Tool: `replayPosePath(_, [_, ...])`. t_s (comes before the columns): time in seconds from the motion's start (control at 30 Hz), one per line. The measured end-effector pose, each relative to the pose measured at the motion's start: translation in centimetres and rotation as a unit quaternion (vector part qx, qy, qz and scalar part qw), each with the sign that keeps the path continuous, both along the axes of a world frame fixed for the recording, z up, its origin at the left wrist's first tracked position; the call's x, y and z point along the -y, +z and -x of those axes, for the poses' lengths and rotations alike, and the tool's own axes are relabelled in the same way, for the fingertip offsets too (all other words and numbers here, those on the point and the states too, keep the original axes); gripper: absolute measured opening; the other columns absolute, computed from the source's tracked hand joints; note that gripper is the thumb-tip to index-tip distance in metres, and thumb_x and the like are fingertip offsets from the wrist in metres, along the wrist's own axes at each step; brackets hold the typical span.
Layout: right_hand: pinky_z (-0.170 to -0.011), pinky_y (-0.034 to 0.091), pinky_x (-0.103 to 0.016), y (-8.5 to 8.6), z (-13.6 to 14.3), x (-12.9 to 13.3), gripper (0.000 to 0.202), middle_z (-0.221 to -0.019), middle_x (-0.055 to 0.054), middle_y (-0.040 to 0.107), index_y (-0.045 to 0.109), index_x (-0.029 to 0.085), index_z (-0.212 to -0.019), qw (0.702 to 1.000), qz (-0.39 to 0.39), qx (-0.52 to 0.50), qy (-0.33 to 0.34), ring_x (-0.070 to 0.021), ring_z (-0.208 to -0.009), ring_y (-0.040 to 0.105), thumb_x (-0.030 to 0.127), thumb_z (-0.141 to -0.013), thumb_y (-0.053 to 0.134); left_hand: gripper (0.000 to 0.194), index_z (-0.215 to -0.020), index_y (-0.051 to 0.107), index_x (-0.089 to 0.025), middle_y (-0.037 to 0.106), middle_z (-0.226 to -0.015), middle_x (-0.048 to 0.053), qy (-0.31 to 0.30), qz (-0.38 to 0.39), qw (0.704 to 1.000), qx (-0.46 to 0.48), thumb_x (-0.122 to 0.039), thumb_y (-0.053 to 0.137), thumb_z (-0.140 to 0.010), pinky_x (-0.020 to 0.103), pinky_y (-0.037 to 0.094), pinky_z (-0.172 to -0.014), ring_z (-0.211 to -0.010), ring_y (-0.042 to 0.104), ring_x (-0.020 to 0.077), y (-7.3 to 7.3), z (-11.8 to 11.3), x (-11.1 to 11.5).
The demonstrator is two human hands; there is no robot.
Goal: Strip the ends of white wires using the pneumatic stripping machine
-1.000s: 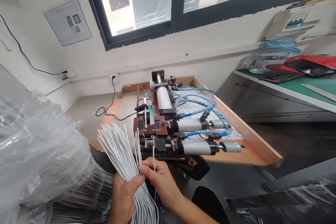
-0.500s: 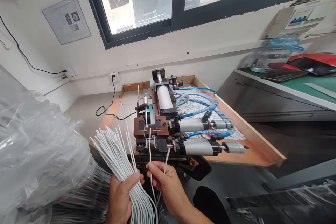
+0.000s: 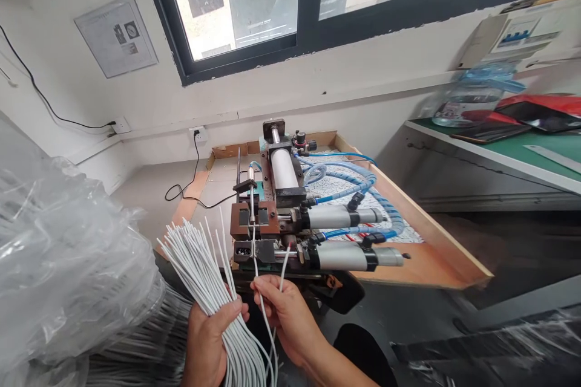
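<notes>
White wall (image 3: 272,94) bore a rectangular pale notice (image 3: 104,42), print illegible; left fingers (image 3: 227,313) grasped a white wire bundle (image 3: 200,266), right fingers (image 3: 271,291) two loose white wires (image 3: 256,269).

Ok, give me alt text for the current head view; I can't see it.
A person's right hand holds two white wires, one reaching into the clamps of a machine, the other showing a reddish tip. The left hand grips a bundle of white wires; clear plastic fills the picture's lower left.
</notes>
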State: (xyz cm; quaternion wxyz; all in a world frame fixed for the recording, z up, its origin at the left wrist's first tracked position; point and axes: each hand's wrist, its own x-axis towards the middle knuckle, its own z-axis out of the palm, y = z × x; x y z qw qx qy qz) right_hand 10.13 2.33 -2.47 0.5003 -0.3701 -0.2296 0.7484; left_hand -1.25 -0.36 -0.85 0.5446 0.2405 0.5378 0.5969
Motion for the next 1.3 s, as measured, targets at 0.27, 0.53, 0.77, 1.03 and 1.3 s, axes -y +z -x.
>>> replayPosePath(0.27, [-0.039, 0.011, -0.020, -1.3, -1.1, 1.1, 0.029, -0.045, 0.005, 0.041, 0.059, 0.011, -0.060, 0.986, -0.120, 0.091, 0.072, -0.0039, -0.039, 0.023, 0.039, -0.068, 0.059, 0.012, -0.065, 0.062, -0.011, 0.064, -0.052, 0.001, -0.008, -0.015, 1.000, -0.019, -0.011, 0.066, -0.054, 0.025, 0.045, -0.049, -0.048, 0.057, 0.0142, -0.1, 0.3, 0.2])
replayPosePath(0.53, [-0.041, 0.010, -0.023, -3.0, -3.2, 5.1, 0.030, -0.046, 0.005, 0.040, 0.061, 0.011, -0.063, 0.964, -0.125, 0.113, 0.206, -0.0048, -0.041, 0.020, 0.040, -0.070, 0.057, 0.016, -0.073, 0.059, -0.015, 0.059, -0.051, -0.004, -0.012, -0.055, 0.998, -0.007, -0.013, 0.065, -0.059, 0.024, 0.041, -0.048, -0.046, 0.053, 0.0111, 0.3, -0.1, 0.8])
replayPosePath(0.77, [-0.040, 0.009, -0.023, -3.2, -3.9, 7.5, 0.032, -0.043, 0.006, 0.040, 0.060, 0.011, -0.061, 0.959, -0.099, 0.082, 0.251, -0.0042, -0.038, 0.020, 0.042, -0.067, 0.058, 0.015, -0.072, 0.060, -0.014, 0.060, -0.054, -0.004, -0.043, -0.079, 0.996, -0.023, -0.010, 0.065, -0.058, 0.023, 0.042, -0.050, -0.047, 0.053, 0.0101, 0.4, -0.2, 1.8])
replayPosePath(1.03, [-0.038, 0.011, -0.021, -3.4, -4.1, 9.5, 0.031, -0.040, 0.007, 0.038, 0.060, 0.011, -0.058, 0.956, -0.126, 0.133, 0.228, -0.0037, -0.037, 0.020, 0.041, -0.067, 0.059, 0.017, -0.070, 0.061, -0.014, 0.061, -0.053, -0.003, -0.095, -0.094, 0.990, -0.039, -0.012, 0.068, -0.054, 0.024, 0.040, -0.044, -0.044, 0.052, 0.0115, 0.7, -0.3, 3.0])
replayPosePath(1.3, [-0.037, 0.012, -0.021, -2.1, -5.8, 10.7, 0.024, -0.039, 0.008, 0.036, 0.060, 0.013, -0.054, 0.965, -0.116, 0.157, 0.172, -0.0036, -0.036, 0.022, 0.034, -0.067, 0.060, 0.010, -0.057, 0.061, -0.016, 0.058, -0.043, -0.004, -0.038, -0.075, 0.995, -0.045, -0.008, 0.067, -0.053, 0.021, 0.040, -0.042, -0.041, 0.051, 0.0106, 0.5, -0.8, 3.1])
